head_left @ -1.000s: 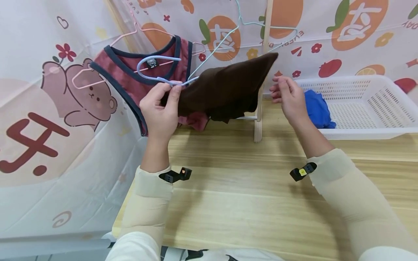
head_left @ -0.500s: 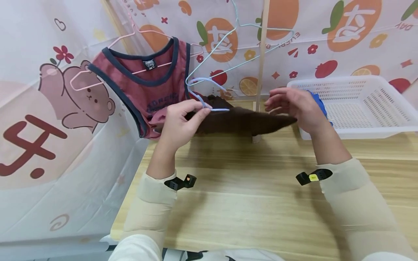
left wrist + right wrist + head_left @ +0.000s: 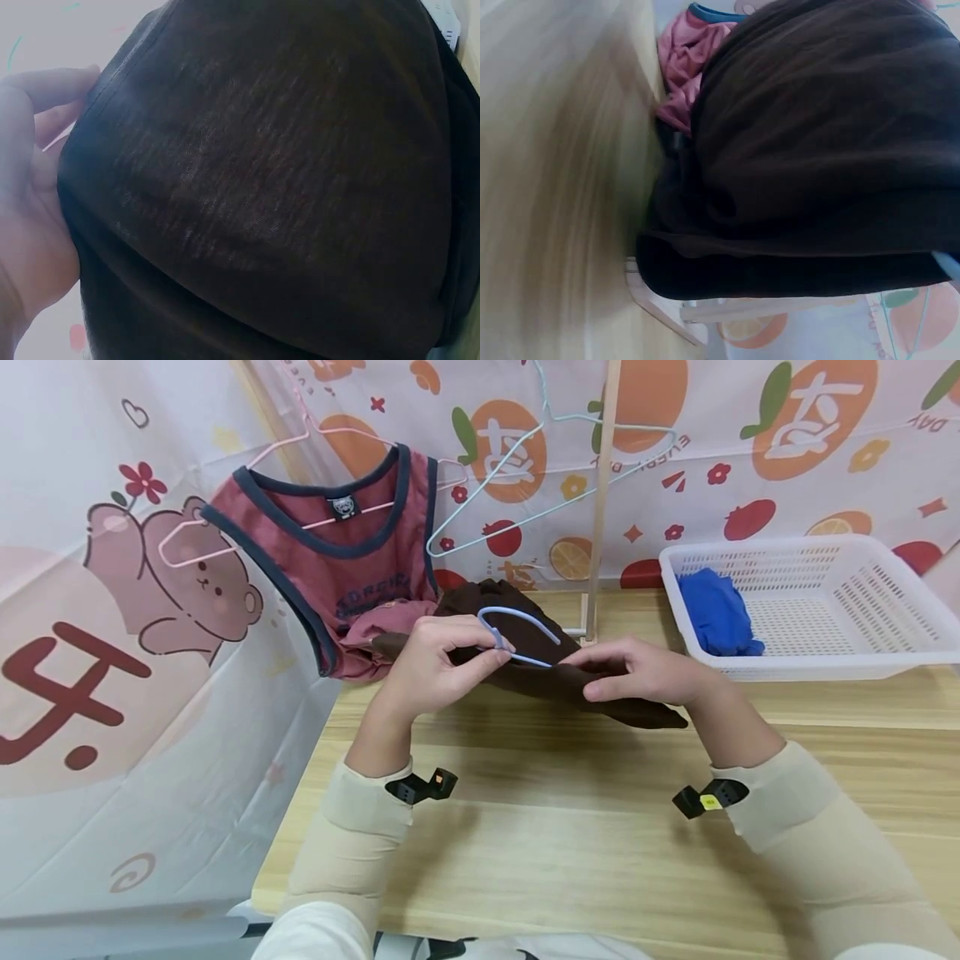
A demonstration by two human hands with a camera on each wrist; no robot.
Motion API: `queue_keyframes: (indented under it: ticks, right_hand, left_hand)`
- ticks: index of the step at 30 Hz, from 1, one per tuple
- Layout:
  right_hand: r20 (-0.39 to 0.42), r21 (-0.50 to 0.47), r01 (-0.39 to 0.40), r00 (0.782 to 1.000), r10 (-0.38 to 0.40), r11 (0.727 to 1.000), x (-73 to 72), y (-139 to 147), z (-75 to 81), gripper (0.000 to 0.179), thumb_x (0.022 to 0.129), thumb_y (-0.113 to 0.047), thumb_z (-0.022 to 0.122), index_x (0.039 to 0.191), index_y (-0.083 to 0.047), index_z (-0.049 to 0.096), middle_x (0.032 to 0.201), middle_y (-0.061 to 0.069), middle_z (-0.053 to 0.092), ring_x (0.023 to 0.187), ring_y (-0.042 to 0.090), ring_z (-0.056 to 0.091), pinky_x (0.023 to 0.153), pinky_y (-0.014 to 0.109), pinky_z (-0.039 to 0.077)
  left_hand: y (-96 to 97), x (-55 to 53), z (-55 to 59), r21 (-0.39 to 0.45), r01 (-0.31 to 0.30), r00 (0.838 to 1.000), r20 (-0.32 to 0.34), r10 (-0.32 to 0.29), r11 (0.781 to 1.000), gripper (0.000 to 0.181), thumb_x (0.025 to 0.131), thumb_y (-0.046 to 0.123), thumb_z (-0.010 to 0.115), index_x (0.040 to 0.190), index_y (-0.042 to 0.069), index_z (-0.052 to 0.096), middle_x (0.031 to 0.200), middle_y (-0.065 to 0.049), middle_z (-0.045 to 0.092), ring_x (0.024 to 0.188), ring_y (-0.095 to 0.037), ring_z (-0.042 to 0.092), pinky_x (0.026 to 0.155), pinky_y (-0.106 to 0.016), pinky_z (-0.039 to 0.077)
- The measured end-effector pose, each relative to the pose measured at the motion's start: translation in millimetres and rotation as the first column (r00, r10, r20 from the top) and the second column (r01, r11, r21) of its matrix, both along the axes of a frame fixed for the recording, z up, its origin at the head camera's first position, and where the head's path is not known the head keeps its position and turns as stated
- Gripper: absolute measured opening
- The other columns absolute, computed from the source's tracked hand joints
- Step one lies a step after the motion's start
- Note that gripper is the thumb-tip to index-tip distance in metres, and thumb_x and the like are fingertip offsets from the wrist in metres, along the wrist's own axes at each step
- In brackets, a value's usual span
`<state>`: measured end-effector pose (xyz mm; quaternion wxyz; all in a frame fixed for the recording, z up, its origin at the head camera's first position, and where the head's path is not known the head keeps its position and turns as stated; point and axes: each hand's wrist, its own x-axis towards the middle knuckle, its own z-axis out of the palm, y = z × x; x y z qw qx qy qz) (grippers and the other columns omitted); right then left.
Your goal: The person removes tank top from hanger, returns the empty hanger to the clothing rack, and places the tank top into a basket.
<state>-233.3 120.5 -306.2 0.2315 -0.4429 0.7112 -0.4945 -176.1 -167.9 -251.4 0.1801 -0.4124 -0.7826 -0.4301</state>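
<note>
Pink vest (image 3: 330,560) hangs left of brown garment (image 3: 536,683), white basket (image 3: 825,667) right.

The left grip (image 3: 437,667) pinches a blue hanger (image 3: 531,660).

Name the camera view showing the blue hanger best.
The head view: there the blue hanger, pinched by the left hand, shows its curved hook against the brown garment. The right wrist view catches only a pale sliver at its right edge, likely the hanger; the left wrist view shows none.

Matt brown cloth garment (image 3: 536,683), smooth plastic-looking blue hanger (image 3: 531,660), white plastic basket (image 3: 825,668), smooth wood-grained tabletop (image 3: 562,852)
</note>
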Motion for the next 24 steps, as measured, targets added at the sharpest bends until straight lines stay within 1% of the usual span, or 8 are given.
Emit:
queue_keyframes:
  ticks: [3, 5, 7, 11, 13, 18, 24]
  right_hand:
    - [0.022, -0.033, 0.089, 0.996, -0.088, 0.995, 1.9, -1, -3.4, 0.027, 0.095, -0.016, 0.06, 0.12, -0.007, 0.067, 0.11, 0.008, 0.065, 0.103, 0.028, 0.057, 0.085, 0.034, 0.052]
    - [0.033, -0.063, 0.153, 0.988, -0.151, 0.986, 2.8, 0, -5.2, 0.022, 0.095, -0.015, 0.061, 0.113, -0.005, 0.068, 0.102, 0.008, 0.065, 0.097, 0.026, 0.058, 0.08, 0.031, 0.052]
    - [0.029, -0.092, 0.197, 0.98, -0.195, 0.976, 3.5, 1, -6.5, 0.017, 0.094, -0.016, 0.063, 0.106, -0.005, 0.068, 0.095, 0.007, 0.065, 0.09, 0.023, 0.058, 0.076, 0.028, 0.051]
    - [0.001, -0.12, 0.231, 0.973, -0.232, 0.966, 4.1, 3, -10.0, 0.009, 0.092, -0.016, 0.068, 0.097, -0.008, 0.067, 0.083, 0.007, 0.063, 0.078, 0.021, 0.058, 0.067, 0.028, 0.049]
    - [-0.014, -0.117, 0.252, 0.967, -0.256, 0.961, 4.7, 5, -11.6, 0.007, 0.091, -0.016, 0.069, 0.093, -0.01, 0.067, 0.079, 0.006, 0.062, 0.074, 0.02, 0.058, 0.064, 0.028, 0.048]
    - [-0.035, -0.122, 0.304, 0.95, -0.31, 0.945, 6.2, 9, -13.4, 0.009, 0.089, -0.014, 0.071, 0.085, -0.01, 0.064, 0.071, 0.005, 0.059, 0.065, 0.02, 0.056, 0.057, 0.029, 0.046]
    - [-0.026, -0.136, 0.349, 0.934, -0.355, 0.927, 6.0, 14, -15.0, 0.012, 0.087, -0.011, 0.073, 0.082, -0.009, 0.063, 0.066, 0.004, 0.06, 0.059, 0.019, 0.055, 0.052, 0.029, 0.046]
  left_hand:
    - [-2.6, 0.2, -0.7, 0.004, -0.018, 1.0, 0.006, 0.018, 1.0, 0.005, 0.084, 0.002, 0.073, 0.081, 0.006, 0.076, 0.081, -0.003, 0.072, 0.075, -0.01, 0.064, 0.067, -0.025, 0.049]
    - [-4.5, 0.1, -1.1, 0.0, -0.041, 0.999, 0.005, 0.041, 0.999, 0.006, 0.083, 0.002, 0.074, 0.081, 0.006, 0.076, 0.08, -0.003, 0.072, 0.074, -0.01, 0.063, 0.066, -0.024, 0.049]
    - [-6.6, 0.1, -1.4, -0.005, -0.071, 0.997, 0.001, 0.071, 0.997, 0.006, 0.082, 0.001, 0.075, 0.081, 0.007, 0.076, 0.079, -0.004, 0.072, 0.074, -0.009, 0.063, 0.067, -0.023, 0.049]
    - [-11.3, 0.0, -0.8, -0.014, -0.146, 0.989, -0.013, 0.146, 0.989, 0.001, 0.083, 0.004, 0.076, 0.083, 0.004, 0.077, 0.078, -0.005, 0.072, 0.073, -0.009, 0.063, 0.07, -0.022, 0.049]
    - [-13.6, -0.4, -0.4, -0.017, -0.183, 0.983, -0.019, 0.183, 0.983, 0.003, 0.084, 0.006, 0.076, 0.083, 0.003, 0.077, 0.078, -0.006, 0.072, 0.073, -0.009, 0.063, 0.071, -0.021, 0.049]
    - [-19.8, -3.3, -0.6, -0.002, -0.26, 0.966, -0.012, 0.26, 0.966, 0.003, 0.085, 0.004, 0.074, 0.084, 0.002, 0.077, 0.079, -0.008, 0.073, 0.073, -0.01, 0.064, 0.073, -0.021, 0.05]
    - [-26.7, -5.5, -0.5, 0.013, -0.345, 0.938, 0.0, 0.345, 0.938, 0.004, 0.085, 0.005, 0.075, 0.085, 0.002, 0.077, 0.082, -0.01, 0.074, 0.077, -0.012, 0.065, 0.075, -0.021, 0.05]
